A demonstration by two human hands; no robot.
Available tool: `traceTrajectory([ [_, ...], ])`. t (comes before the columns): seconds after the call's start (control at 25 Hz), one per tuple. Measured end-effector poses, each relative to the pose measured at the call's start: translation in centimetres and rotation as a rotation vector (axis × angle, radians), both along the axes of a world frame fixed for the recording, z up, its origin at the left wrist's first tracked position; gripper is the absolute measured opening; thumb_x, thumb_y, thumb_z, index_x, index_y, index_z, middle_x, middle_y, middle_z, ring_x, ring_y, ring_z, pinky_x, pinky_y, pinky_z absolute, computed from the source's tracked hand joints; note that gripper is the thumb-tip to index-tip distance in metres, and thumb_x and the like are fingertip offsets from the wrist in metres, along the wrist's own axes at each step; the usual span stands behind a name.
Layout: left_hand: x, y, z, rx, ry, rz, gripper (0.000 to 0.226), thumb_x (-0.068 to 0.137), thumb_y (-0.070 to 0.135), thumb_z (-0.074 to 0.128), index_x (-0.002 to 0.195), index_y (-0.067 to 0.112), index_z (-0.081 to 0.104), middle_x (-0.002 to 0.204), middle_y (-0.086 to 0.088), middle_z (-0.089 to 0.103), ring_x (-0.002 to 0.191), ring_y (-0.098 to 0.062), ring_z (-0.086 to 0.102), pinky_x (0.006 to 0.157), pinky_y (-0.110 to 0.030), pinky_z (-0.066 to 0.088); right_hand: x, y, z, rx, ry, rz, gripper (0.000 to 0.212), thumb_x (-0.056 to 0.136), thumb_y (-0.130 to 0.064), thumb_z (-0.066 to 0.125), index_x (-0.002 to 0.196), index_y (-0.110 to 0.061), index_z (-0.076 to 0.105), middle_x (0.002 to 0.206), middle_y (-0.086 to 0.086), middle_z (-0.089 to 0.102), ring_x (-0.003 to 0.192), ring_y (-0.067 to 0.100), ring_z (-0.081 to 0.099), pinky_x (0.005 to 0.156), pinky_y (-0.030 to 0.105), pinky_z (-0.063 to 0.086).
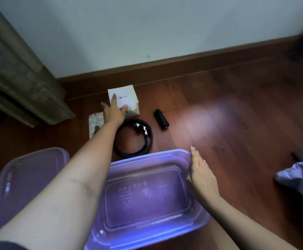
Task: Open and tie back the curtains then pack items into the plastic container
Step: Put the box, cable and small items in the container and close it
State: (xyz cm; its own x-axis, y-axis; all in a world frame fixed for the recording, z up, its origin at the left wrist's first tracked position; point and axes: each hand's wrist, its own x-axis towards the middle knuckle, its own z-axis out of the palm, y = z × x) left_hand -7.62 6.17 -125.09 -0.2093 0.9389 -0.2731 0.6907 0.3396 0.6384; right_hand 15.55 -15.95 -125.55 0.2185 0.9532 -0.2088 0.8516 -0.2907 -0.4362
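A clear purple plastic container point(176, 160) sits open on the wooden floor in front of me, with nothing inside it. Its lid point(20, 175) lies to the left. My left hand point(113, 110) reaches far forward with spread, straight fingers resting on a white box point(129, 94) near the wall. My right hand point(200, 175) lies flat and open against the container's right rim. A coiled black cable point(148, 139) lies between the box and the container. A small black cylinder point(161, 119) lies to its right. A clear packet point(94, 123) lies left of my left wrist.
Grey-brown curtain folds point(19, 73) hang at the left down to the floor. A pale wall with a wooden skirting board point(183, 59) runs across the back. Crumpled lilac cloth point(300, 179) lies at the right edge.
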Motion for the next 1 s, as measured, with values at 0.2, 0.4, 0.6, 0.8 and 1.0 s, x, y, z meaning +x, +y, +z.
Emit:
traceTrajectory([
  [0.2, 0.3, 0.4, -1.0, 0.070, -0.189, 0.151, 0.063, 0.092, 0.035, 0.056, 0.146, 0.019, 0.031, 0.144, -0.016, 0.043, 0.133, -0.032, 0.039, 0.107, -0.031, 0.031, 0.0, 0.0, 0.3, -0.013, 0.013, 0.004, 0.071, 0.087, 0.001, 0.035, 0.150, -0.015, 0.008, 0.158, -0.004, 0.014, 0.145, 0.014, 0.018, 0.115, 0.025, 0.013],
  [0.4, 0.2, 0.0, -0.2, 0.122, -0.257, 0.218, 0.056, 0.093, 0.029, 0.056, 0.144, 0.019, 0.036, 0.145, -0.016, 0.041, 0.135, -0.029, 0.033, 0.108, -0.025, 0.025, 0.1, -0.2, 0.4, -0.009, 0.047, 0.015, 0.073, 0.086, -0.003, 0.036, 0.150, -0.024, 0.008, 0.158, -0.009, 0.014, 0.141, 0.014, 0.028, 0.106, 0.032, 0.033],
  [0.6, 0.1, -2.8, 3.9, 0.192, -0.328, 0.154, 0.060, 0.087, 0.035, 0.061, 0.142, 0.021, 0.040, 0.145, -0.008, 0.044, 0.136, -0.025, 0.036, 0.109, -0.024, 0.027, 0.0, -0.1, 0.8, -0.034, 0.030, 0.046, 0.073, 0.084, -0.006, 0.039, 0.148, -0.032, 0.015, 0.157, -0.009, 0.016, 0.134, 0.021, 0.039, 0.090, 0.037, 0.045],
  [0.8, -1.6, -15.6, 5.7, 0.216, -0.650, 0.120, 0.074, 0.069, 0.050, 0.073, 0.135, 0.028, 0.047, 0.136, -0.004, 0.054, 0.118, -0.016, 0.052, 0.105, -0.049, 0.042, -0.4, -0.3, 1.3, -0.042, 0.006, 0.059, 0.073, 0.082, -0.006, 0.040, 0.148, -0.027, 0.017, 0.156, -0.004, 0.021, 0.129, 0.027, 0.044, 0.091, 0.041, 0.044],
  [1.0, -3.1, -30.1, 4.4, 0.170, -0.458, -0.019, 0.054, 0.081, 0.030, 0.068, 0.126, 0.048, 0.045, 0.112, 0.013, 0.066, 0.082, 0.008, 0.054, 0.076, -0.013, 0.045, -0.5, -0.4, 1.2, -0.028, -0.001, 0.047, 0.068, 0.084, -0.008, 0.039, 0.147, -0.025, 0.020, 0.150, 0.004, 0.031, 0.119, 0.034, 0.051, 0.087, 0.042, 0.044],
])
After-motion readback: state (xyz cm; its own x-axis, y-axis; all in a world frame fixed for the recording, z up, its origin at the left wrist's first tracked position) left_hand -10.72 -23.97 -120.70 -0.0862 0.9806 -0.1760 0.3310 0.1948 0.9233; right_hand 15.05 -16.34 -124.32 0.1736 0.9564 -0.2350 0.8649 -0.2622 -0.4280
